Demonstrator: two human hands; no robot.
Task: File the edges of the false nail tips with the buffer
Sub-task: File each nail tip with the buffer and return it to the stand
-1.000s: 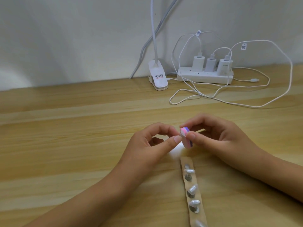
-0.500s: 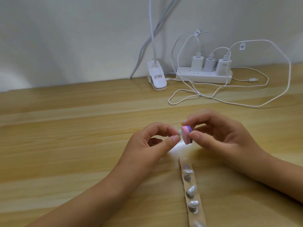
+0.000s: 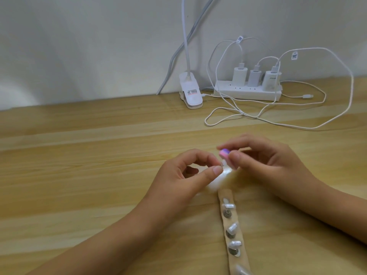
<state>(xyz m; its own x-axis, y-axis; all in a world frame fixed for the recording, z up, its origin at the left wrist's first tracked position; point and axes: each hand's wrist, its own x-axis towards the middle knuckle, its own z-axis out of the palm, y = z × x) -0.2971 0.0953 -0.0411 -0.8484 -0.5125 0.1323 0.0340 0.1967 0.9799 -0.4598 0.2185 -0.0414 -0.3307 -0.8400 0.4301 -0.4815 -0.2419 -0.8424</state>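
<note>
A tan strip (image 3: 224,193) on the bench (image 3: 99,175) carries four silvery nail tips (image 3: 232,227) on pegs. Past its far end, the right hand (image 3: 264,161) has its grip pinched on a pink-and-purple buffer (image 3: 224,153), which slants from far-left to near-right. Just beside it is a blurred clear tip (image 3: 226,169), pinched in the left hand (image 3: 182,175).

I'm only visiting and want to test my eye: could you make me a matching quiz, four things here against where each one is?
Things:
1 buffer
2 loose nail tip
3 nail tip strip
4 power strip

Places:
A pinched in the left hand
B by the wall, carrying three chargers
C pinched in the right hand
D flat on the table, between the forearms

Pairs: 1-C; 2-A; 3-D; 4-B
</note>
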